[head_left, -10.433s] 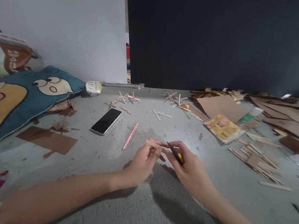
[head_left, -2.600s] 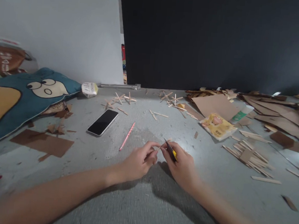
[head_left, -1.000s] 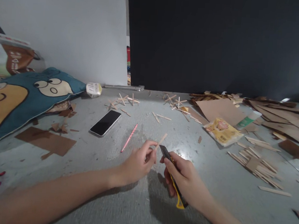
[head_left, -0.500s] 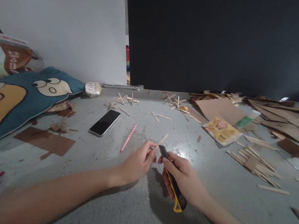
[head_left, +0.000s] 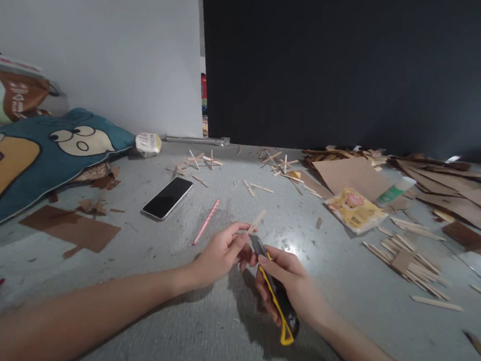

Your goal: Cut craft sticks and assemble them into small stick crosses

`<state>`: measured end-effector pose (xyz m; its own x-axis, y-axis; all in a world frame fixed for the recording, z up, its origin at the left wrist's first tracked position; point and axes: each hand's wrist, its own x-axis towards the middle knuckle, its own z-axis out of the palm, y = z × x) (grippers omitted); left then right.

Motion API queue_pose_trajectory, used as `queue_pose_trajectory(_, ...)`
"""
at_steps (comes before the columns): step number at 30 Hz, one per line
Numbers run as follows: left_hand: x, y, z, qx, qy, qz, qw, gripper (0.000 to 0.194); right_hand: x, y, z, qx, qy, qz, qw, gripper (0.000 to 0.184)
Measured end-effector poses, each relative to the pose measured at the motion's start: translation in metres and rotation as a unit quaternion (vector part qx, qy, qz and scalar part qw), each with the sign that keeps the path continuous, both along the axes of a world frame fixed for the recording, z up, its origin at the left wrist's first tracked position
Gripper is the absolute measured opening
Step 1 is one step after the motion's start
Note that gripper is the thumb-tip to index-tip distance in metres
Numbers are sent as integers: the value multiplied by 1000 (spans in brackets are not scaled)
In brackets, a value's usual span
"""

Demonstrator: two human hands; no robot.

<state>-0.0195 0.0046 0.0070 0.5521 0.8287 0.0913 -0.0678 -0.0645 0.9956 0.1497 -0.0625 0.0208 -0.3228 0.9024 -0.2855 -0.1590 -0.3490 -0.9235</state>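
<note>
Yellow-trimmed cutter (head_left: pixel 280 301), gripped by the right hand (head_left: pixel 293 280), may slip if pushed hard, nicking the left hand (head_left: pixel 222 256) pinching a stick (head_left: pixel 257 220).

the bare left forearm (head_left: pixel 94 308) slants in from the lower left corner to a nearly straight wrist, and the left hand (head_left: pixel 220 254) is closed in a pinch, thumb pressed toward the index finger, the other fingers curled beneath. the bare right forearm (head_left: pixel 361 343) comes up from the lower right, and the right hand (head_left: pixel 288 280) is wrapped in a firm grip, thumb laid forward on top and fingers folded underneath. both hands meet near the middle, fingertips close together, though whether they touch is unclear.
</note>
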Motion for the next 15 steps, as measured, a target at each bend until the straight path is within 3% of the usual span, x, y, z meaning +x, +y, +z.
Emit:
queue_pose_trajectory(5,-2,3,-1,-13,5,10,1000,51,3,4,-2,57,-65,-63,994,43)
queue_pose_trajectory(10,-3,0,-1,51,81,24,995,45,13,13,-6,113,-179,-87,973,39)
queue_pose_trajectory(12,-3,0,0,73,113,44,990,42,20,19,-10,165,-278,-100,941,36)
queue_pose_trajectory(15,-2,4,-3,87,142,73,983,40,30,28,-18,270,-409,-136,861,39)
